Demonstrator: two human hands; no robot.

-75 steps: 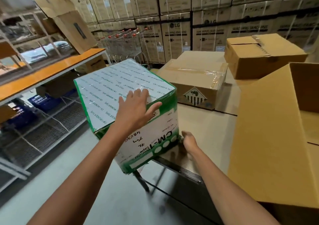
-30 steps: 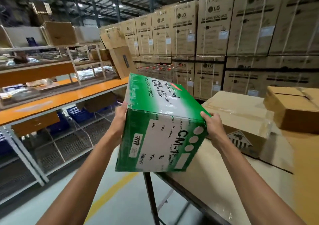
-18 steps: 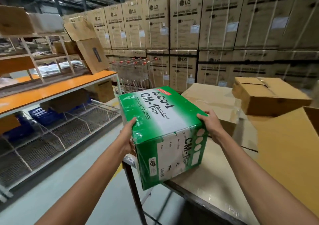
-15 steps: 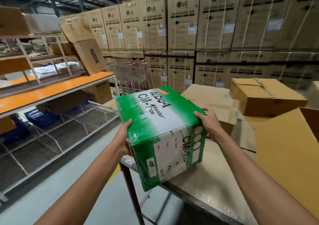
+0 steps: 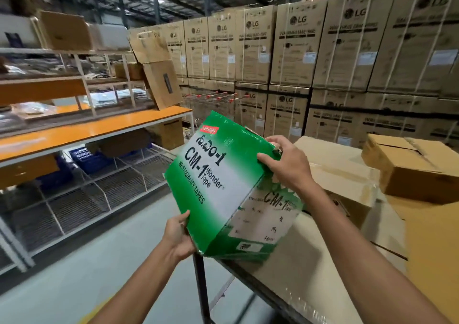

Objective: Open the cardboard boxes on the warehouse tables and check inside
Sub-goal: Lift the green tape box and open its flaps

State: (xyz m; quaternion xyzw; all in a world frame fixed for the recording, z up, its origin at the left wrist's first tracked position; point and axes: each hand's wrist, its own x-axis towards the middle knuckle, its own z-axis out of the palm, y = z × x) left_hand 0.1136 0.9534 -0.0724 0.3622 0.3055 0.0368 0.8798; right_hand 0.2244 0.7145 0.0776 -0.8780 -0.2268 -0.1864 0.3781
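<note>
A green and white cardboard box (image 5: pixel 218 179) printed "CM-1 Wonder Tape" is held tilted in the air over the near left corner of the table (image 5: pixel 305 281). My left hand (image 5: pixel 178 236) grips its lower left corner from beneath. My right hand (image 5: pixel 283 160) grips its upper right edge, fingers curled over the top. The box looks closed and wrapped in clear film. A taped brown box (image 5: pixel 342 172) lies on the table behind it, and another closed brown box (image 5: pixel 412 167) sits further right.
A large open brown carton (image 5: pixel 437 249) stands at the right edge. An orange-topped shelf rack (image 5: pixel 94 129) with wire bins runs along the left across a grey aisle. Stacked LG appliance cartons (image 5: pixel 298 50) form the back wall, with shopping trolleys (image 5: pixel 213 100) before them.
The green box has been lifted and turned, its printed face tipped toward me. My left hand slid down to the bottom corner; my right hand moved over the top right edge.
</note>
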